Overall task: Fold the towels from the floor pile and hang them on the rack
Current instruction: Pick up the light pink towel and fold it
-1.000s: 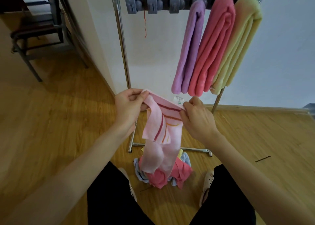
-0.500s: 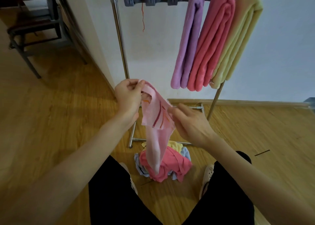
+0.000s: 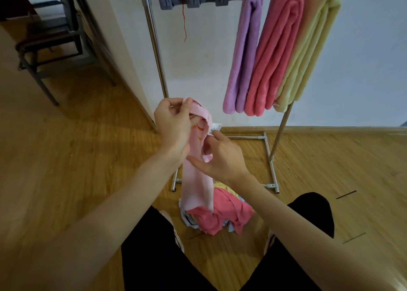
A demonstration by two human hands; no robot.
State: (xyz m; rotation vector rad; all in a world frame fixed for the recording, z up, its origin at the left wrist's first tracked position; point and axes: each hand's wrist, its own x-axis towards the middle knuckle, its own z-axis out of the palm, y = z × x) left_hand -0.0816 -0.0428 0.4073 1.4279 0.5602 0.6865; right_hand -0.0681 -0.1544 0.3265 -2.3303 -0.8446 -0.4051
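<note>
A pale pink towel (image 3: 197,180) with red and orange stripes is held bunched above the floor pile (image 3: 220,215), its long axis hanging straight down. Its top is pinched by the left hand (image 3: 174,125); lower, the right hand (image 3: 220,156) is closed on its edge. Beyond, three folded towels are draped over the rack (image 3: 154,48).

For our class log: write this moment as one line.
stage: folding | left hand: holds pale pink towel | right hand: same | rack: three hung

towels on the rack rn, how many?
3, side by side at the rack's right end: purple towel, pink towel, yellow towel. Rack top is cropped; more may hide.
</note>
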